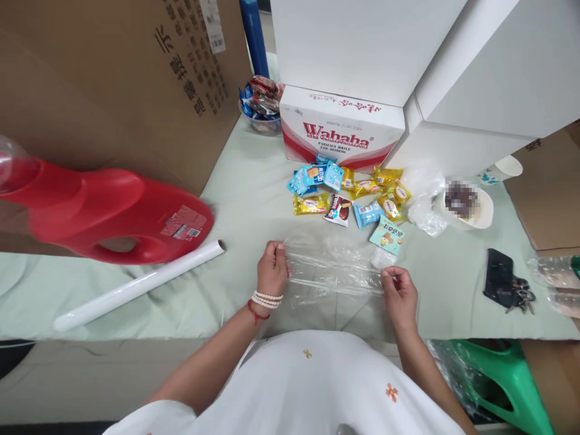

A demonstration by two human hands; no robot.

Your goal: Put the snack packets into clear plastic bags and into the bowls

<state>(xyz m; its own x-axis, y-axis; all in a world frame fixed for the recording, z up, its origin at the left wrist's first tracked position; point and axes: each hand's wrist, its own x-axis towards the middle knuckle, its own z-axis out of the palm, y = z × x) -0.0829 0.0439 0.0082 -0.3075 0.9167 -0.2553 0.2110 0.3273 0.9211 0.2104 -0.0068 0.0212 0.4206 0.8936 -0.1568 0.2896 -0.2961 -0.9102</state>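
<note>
A clear plastic bag (335, 275) is stretched sideways between my two hands, above the front part of the table. My left hand (272, 267), with beaded and red bracelets at the wrist, pinches its left end. At the opposite end my right hand (399, 295) grips it between thumb and fingers. Just beyond the bag lies a green printed packet (387, 235). Several small wrapped snacks are heaped behind it, among them yellow packets (310, 204), blue packets (369, 213) and a brown-and-white one (338, 210).
A Wahaba-style red-and-white carton marked Wahaha (342, 130) stands behind the snacks, beside a bowl of wrapped snacks (263, 124). Leftward are a red jug (109, 211) and a white roll (140, 287). To the right are a white container (483, 214), a paper cup (505, 169), a phone (498, 275) and keys (523, 295).
</note>
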